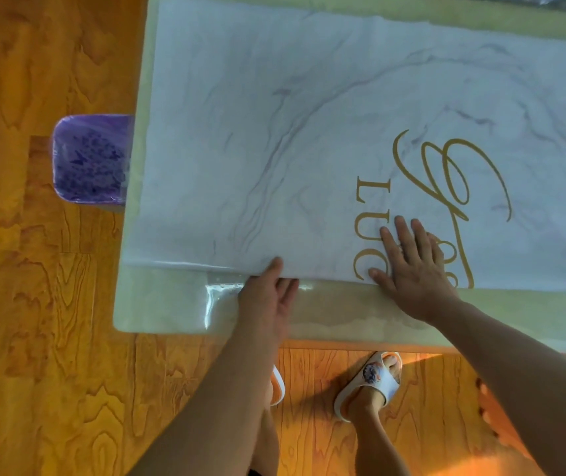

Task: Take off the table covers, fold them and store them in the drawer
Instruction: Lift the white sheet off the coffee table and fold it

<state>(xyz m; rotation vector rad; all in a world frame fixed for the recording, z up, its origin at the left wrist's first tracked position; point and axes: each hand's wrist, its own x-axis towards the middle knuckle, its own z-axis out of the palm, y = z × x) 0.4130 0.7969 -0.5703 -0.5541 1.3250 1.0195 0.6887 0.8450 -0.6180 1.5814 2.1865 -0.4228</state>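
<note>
A white marble-patterned table cover (309, 132) with gold lettering lies flat over a pale table (158, 304). My left hand (268, 297) pinches the cover's near edge, thumb on top and fingers underneath. My right hand (412, 262) lies flat on the cover over the gold letters, fingers straight and spread, pressing it down. A clear plastic sheet (219, 293) shines on the tabletop under the cover's near edge. No drawer is in view.
A purple stool (89, 159) stands at the table's left end, partly under it. The floor (34, 304) is orange wood. My feet in white slippers (371, 383) stand by the table's near edge.
</note>
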